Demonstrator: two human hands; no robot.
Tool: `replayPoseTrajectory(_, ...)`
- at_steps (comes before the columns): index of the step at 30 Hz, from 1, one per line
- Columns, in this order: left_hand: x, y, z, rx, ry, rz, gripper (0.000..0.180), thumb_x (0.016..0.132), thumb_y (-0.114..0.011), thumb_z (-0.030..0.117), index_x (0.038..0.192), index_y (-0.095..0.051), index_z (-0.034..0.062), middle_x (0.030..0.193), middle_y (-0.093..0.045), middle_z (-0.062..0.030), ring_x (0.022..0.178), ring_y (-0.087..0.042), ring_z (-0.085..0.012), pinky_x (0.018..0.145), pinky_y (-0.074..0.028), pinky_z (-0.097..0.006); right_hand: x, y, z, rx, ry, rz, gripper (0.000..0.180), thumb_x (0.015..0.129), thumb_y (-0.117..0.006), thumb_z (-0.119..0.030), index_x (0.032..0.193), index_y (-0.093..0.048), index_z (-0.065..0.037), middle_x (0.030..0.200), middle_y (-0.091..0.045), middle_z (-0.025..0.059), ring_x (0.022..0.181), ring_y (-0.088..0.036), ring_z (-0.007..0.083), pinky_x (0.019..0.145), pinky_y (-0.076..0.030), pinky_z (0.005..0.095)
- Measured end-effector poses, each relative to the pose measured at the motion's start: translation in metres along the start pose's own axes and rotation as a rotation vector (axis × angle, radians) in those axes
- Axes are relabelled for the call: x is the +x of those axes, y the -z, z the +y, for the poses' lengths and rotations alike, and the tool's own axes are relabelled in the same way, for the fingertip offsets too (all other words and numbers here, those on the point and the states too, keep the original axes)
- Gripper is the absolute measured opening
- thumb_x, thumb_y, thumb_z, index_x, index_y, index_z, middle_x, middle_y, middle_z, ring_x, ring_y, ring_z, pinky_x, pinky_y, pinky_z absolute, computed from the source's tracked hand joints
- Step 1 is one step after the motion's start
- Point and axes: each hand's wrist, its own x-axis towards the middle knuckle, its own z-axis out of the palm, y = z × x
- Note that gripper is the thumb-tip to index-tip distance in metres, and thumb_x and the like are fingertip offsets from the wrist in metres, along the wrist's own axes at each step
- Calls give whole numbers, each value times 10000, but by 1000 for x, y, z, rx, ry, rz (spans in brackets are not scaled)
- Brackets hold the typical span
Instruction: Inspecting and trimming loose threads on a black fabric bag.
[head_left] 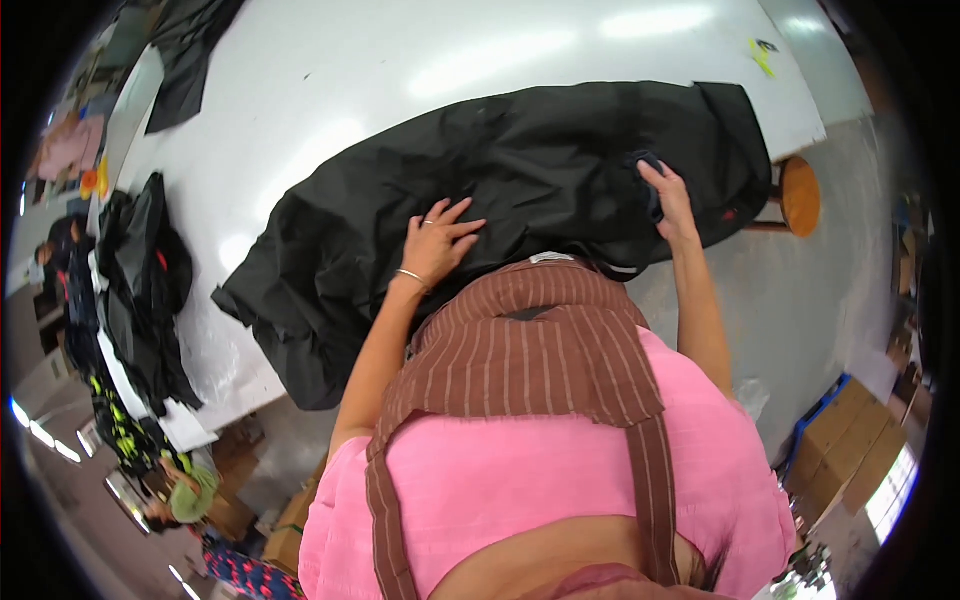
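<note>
Left hand spread on black fabric, right hand pinching a dark cloth.
My left hand (437,240) lies palm down, fingers fanned wide, gripping nothing; my right hand (672,200) has thumb and fingers closed around a bunched dark cloth (648,187) over the black fabric (540,140). That fabric lies across the near side of the white table (330,110), its lower left end drooping past the edge. I judge that this loose weight could drag it off the smooth top if my left palm eased; loose folds could ruck up under a rub, and the right end could catch the stool (801,197).
</note>
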Motion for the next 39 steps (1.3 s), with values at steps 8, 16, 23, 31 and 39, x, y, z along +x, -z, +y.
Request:
replayPoseTrajectory(8,133,3,110,-860,99,-99,359,918,-595,295,1072,-652,-23,974,-691,-115,763,-679,-222,701,-535,-312,-42,-17,13,20,154,54,215,882,-665,-136,1069,-631,-34,882,-636,-20,753,-579,57,695,-469,202)
replayPoseTrajectory(16,189,-55,164,-1507,522,-429,338,922,-597,389,845,-593,60,771,-605,-64,627,-585,-181,550,-478,-305,-55,-19,-7,153,24,-55,235,876,-678,-159,1069,-623,-35,824,-624,-6,722,-577,55,670,-468,199)
replayPoseTrajectory(23,184,-52,163,-1929,459,-537,362,938,-566,414,749,-523,108,616,-468,15,541,-442,-143,519,-367,-272,-29,-17,-53,29,337,255,177,885,-637,-153,974,-601,-5,771,-620,30,654,-590,91,603,-468,237)
replayPoseTrajectory(31,175,-43,165,-1847,447,-343,328,928,-589,402,747,-483,150,622,-426,31,564,-422,-115,520,-372,-270,-14,-46,-30,-475,400,354,213,859,-652,-198,842,-586,4,650,-568,48,613,-505,70,567,-434,261)
replayPoseTrajectory(39,172,-36,171,-1808,421,-314,287,942,-568,387,787,-546,146,712,-523,32,594,-487,-116,536,-407,-270,-34,-50,-28,-489,571,324,162,864,-656,-155,905,-600,-9,678,-597,29,617,-533,64,543,-447,244)
